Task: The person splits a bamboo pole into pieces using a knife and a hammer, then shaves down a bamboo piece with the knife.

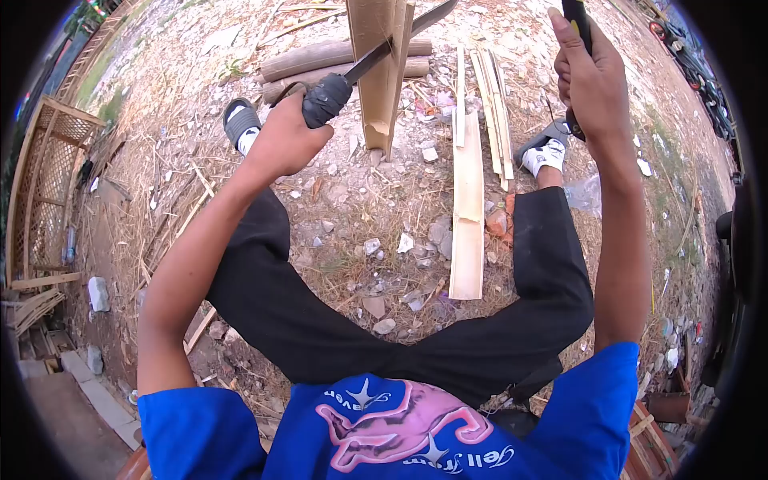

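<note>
My left hand is closed around the dark wrapped handle of a machete. The blade slants up to the right across an upright split bamboo piece, whose lower end meets the ground; its top is out of view. Part of the blade shows on the near face and its curved tip beyond the right edge; how deep it sits in the bamboo I cannot tell. Raised at the upper right, my right hand grips a black-handled tool. The frame cuts off the tool's upper end.
Split bamboo lengths and thin strips lie between my feet on stony ground. Two round poles rest behind the upright piece. A woven lattice frame stands at the left; motorbikes are at the far right.
</note>
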Demonstrator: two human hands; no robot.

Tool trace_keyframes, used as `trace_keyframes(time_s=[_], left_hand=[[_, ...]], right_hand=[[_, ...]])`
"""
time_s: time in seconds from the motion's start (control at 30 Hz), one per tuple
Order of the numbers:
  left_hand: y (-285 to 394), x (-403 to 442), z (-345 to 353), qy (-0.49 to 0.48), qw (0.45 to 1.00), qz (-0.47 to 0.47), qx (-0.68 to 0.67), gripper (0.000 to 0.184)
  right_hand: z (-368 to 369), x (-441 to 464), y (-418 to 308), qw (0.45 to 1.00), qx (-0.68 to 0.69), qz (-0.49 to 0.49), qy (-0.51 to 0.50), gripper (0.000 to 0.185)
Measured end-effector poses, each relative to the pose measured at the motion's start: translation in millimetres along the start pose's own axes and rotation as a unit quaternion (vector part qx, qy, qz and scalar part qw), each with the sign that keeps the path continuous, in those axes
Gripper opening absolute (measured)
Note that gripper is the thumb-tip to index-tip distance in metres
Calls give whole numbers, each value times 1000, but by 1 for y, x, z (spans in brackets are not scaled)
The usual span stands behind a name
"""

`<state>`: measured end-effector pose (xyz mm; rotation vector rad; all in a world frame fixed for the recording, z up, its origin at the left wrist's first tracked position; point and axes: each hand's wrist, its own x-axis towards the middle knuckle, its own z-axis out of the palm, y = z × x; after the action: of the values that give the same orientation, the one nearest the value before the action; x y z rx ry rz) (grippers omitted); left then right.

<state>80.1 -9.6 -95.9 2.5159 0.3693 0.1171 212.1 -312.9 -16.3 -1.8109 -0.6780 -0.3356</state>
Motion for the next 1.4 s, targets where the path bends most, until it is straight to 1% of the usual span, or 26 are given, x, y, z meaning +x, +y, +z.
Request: trace_keyframes(time_s=[0.03,0.1,0.13,0.17,0.23,0.37,0.43,0.5,0.6,0.63,0.67,0.7,0.73,0.77,0.8,0.87,0.97,1.0,1.07,1.1,1.17,1.2,1.23,1.3,1.33,1.4], left_hand=[[-3,2,2,15,1000,13,-1,52],[-10,4,8,43,998,39,-5,39],[-7,3,7,36,999,29,-6,40],[-10,4,10,54,998,12,-16,40],[-16,7,14,74,997,-4,-29,40],[-10,5,5,46,998,34,-21,41],[-5,4,10,39,998,44,2,41],[-4,1,14,42,998,40,-2,39],[-1,0,10,39,999,35,-1,39],[3,-3,9,37,999,26,5,39],[6,-5,7,37,999,19,10,40],[5,-6,9,39,999,13,5,41],[1,-6,12,39,999,12,4,42],[-2,1,11,41,999,15,4,43],[-7,3,8,8,1000,10,19,60],[-4,1,8,-4,1000,-1,13,62],[1,4,5,-15,1000,-9,17,64],[0,4,6,-16,1000,-13,17,65],[-5,4,12,16,1000,12,8,48],[-7,4,13,33,999,25,4,39],[-5,1,12,43,999,27,18,39],[-5,2,12,45,998,21,36,39],[-5,3,12,46,997,16,55,39],[-16,9,9,-4,1000,-15,23,53],[-19,10,6,-20,999,-38,3,60],[-18,10,10,-15,1000,5,-3,53]], right_hand=[[-10,6,6,996,67,64,9,31],[21,-6,27,996,49,-33,69,32],[29,-23,48,992,-127,14,18,37],[31,-39,71,942,-287,106,-141,36],[22,-61,82,908,-296,189,-229,38],[14,-57,70,946,-261,142,-128,38],[7,-25,41,975,-192,98,-53,38],[-12,7,25,998,-34,20,-52,38],[-3,7,25,996,78,-7,52,35],[14,-10,43,997,48,33,53,36],[28,-30,55,984,-177,8,-9,40],[31,-45,92,941,-308,38,-133,43],[28,-46,79,923,-295,154,-196,38],[25,-46,71,932,-286,148,-165,38],[23,-42,65,940,-279,133,-146,38],[14,-27,40,944,-259,158,-131,40],[-8,9,10,988,-132,58,-51,39],[-26,23,13,996,-11,59,-68,40],[8,5,-50,994,92,-25,62,26],[10,6,-43,988,132,-42,74,26],[24,-15,44,994,90,50,44,40],[32,-35,68,988,-96,93,-73,38],[34,-50,82,934,-278,132,-184,40],[24,-58,91,897,-277,236,-250,38],[22,-54,88,915,-272,209,-210,38],[19,-59,82,943,-253,172,-131,39]])
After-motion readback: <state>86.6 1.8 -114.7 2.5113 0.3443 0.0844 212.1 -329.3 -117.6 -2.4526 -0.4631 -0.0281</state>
